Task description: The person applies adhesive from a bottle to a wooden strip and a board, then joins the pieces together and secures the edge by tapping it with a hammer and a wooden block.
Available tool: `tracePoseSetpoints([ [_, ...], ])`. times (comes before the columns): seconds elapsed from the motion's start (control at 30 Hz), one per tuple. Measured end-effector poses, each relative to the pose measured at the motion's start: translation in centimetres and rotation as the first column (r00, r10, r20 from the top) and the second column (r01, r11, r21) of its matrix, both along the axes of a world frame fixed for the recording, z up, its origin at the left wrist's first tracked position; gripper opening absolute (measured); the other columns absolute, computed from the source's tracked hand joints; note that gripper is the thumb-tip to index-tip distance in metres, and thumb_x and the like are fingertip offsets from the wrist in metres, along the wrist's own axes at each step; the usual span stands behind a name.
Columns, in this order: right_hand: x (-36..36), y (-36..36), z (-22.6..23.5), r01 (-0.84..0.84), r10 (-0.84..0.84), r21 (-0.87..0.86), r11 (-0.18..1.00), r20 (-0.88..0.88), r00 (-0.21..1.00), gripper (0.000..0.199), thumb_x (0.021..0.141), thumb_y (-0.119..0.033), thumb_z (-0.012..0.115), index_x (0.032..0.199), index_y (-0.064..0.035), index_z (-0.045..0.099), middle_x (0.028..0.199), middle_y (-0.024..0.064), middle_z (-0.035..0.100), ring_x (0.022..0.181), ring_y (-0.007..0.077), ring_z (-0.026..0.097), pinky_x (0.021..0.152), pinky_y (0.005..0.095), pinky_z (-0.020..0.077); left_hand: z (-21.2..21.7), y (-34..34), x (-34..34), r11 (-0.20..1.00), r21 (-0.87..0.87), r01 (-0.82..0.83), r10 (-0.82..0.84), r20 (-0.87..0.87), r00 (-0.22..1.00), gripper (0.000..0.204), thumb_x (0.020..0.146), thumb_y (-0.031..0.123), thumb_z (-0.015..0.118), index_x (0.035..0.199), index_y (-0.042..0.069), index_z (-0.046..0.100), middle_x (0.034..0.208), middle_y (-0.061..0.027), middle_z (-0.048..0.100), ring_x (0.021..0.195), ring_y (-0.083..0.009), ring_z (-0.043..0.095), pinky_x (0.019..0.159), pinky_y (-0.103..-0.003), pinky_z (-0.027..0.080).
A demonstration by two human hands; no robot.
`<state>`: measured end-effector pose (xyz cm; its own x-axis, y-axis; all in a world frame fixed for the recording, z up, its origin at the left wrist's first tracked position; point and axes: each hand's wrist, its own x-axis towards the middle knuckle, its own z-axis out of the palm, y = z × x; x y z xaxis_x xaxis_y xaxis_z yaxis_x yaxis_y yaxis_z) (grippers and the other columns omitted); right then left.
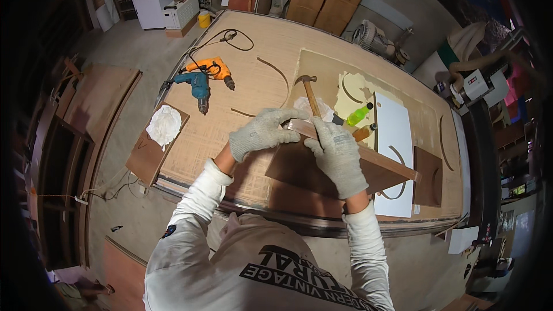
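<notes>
Left hand (257, 133): fingers closed on corner of board (302, 164). Right hand (341, 158): fingers clamped on upper edge. Board at table's (193, 152) near side. Corner seems unfinished; curved strips (278, 70) lie loose.

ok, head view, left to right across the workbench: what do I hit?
Crumpled white wad → teal power drill → left gloved hand → claw hammer → bright green bottle → white panel → rightmost curved brown strip.
</notes>
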<state>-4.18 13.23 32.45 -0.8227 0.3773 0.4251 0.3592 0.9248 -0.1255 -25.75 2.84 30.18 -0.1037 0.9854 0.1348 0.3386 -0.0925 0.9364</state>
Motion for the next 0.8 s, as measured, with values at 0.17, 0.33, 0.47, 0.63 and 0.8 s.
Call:
tracePoseSetpoints([
  [0.17, -1.2, -1.0, 0.3, 0.013, -0.013, 0.036, 0.999, -0.008, 1.0, 0.054, 0.091, -0.025, 0.077, 0.139, -0.0066, 0.061, 0.119, 0.0144, 0.071, 0.108, 0.0356, 0.067, 0.094, 0.0464, 0.0515, -0.4, 0.1, 0.0, 1.0, 0.017, -0.001, -0.001, 0.101, 0.995, 0.061, 0.086, 0.017, 0.085, 0.141, 0.005, 0.064, 0.124, -0.0094, 0.073, 0.113, -0.016, 0.065, 0.1, -0.034, 0.052],
  [0.33, -1.4, -1.4, 0.3, -0.001, 0.003, 0.04, 0.999, -0.029, 1.0, 0.052, 0.092, -0.027, 0.075, 0.138, -0.006, 0.063, 0.116, 0.0133, 0.071, 0.109, 0.0337, 0.066, 0.094, 0.0457, 0.0499, -3.1, 0.6, -0.4, 1.0, -0.006, 0.022, -0.02, 0.252, 0.968, 0.055, 0.085, 0.015, 0.085, 0.136, 0.003, 0.066, 0.117, -0.005, 0.073, 0.108, -0.0117, 0.064, 0.096, -0.031, 0.053],
  [0.47, -1.4, -1.1, -0.2, 0.013, -0.013, 0.02, 1.0, -0.022, 1.0, 0.05, 0.092, -0.026, 0.075, 0.136, -0.0063, 0.064, 0.117, 0.0134, 0.071, 0.109, 0.0344, 0.066, 0.094, 0.0464, 0.0507, -3.8, 0.9, 0.1, 0.993, 0.12, 0.007, -0.048, 0.345, 0.937, 0.038, 0.09, 0.014, 0.081, 0.125, 0.001, 0.07, 0.108, -0.0047, 0.076, 0.098, -0.0116, 0.067, 0.091, -0.029, 0.056],
  [0.63, -1.5, -1.0, 0.0, -0.001, 0.001, 0.003, 1.0, -0.042, 0.999, 0.049, 0.091, -0.026, 0.076, 0.135, -0.0068, 0.066, 0.115, 0.0136, 0.072, 0.106, 0.0355, 0.067, 0.095, 0.0466, 0.0513, -2.3, 0.6, -0.2, 0.995, 0.086, 0.053, -0.079, 0.33, 0.941, 0.034, 0.09, 0.011, 0.079, 0.122, 0.001, 0.072, 0.113, -0.0072, 0.077, 0.103, -0.0124, 0.068, 0.095, -0.03, 0.056],
  [0.8, -1.5, -0.8, -0.3, -0.003, 0.003, -0.002, 1.0, -0.047, 0.999, 0.048, 0.091, -0.027, 0.077, 0.134, -0.0072, 0.067, 0.114, 0.0141, 0.073, 0.104, 0.0364, 0.068, 0.094, 0.0469, 0.0521, -3.6, 0.8, -0.5, 0.994, 0.107, 0.034, -0.061, 0.265, 0.962, 0.033, 0.09, 0.009, 0.079, 0.122, 0.001, 0.072, 0.113, -0.0073, 0.077, 0.101, -0.0121, 0.068, 0.093, -0.03, 0.057],
])
